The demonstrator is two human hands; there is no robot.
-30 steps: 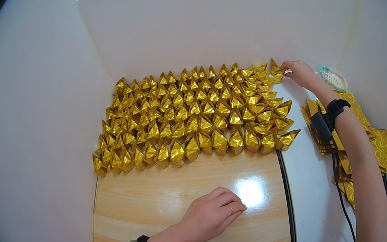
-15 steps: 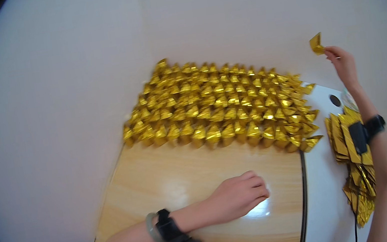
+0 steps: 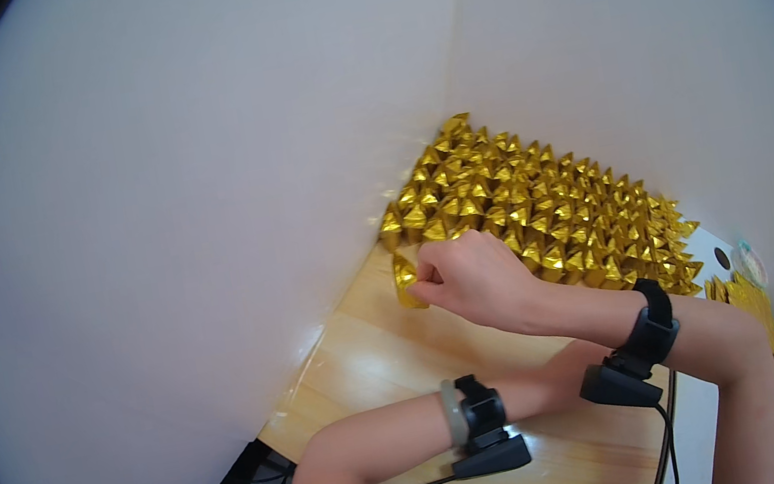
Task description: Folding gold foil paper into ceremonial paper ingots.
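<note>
My right hand (image 3: 476,279) reaches across to the left and is closed on a folded gold foil ingot (image 3: 406,281). The ingot is at the near left corner of the rows, on or just above the wooden tabletop (image 3: 361,332). Beyond it stand tight rows of several more gold foil ingots (image 3: 552,196). My left hand (image 3: 574,369) lies lower over the wood, partly behind my right forearm, and its fingers are hidden.
Flat gold foil pieces (image 3: 749,301) are piled at the right on a white surface (image 3: 696,401), partly behind my right arm. Pale walls (image 3: 231,216) border the table at left and back. Cables run from the black wrist devices (image 3: 486,429).
My right hand has come from the far right to the left end of the rows with a gold foil ingot. The view has turned left. Now my right forearm covers my left hand's fingers.
</note>
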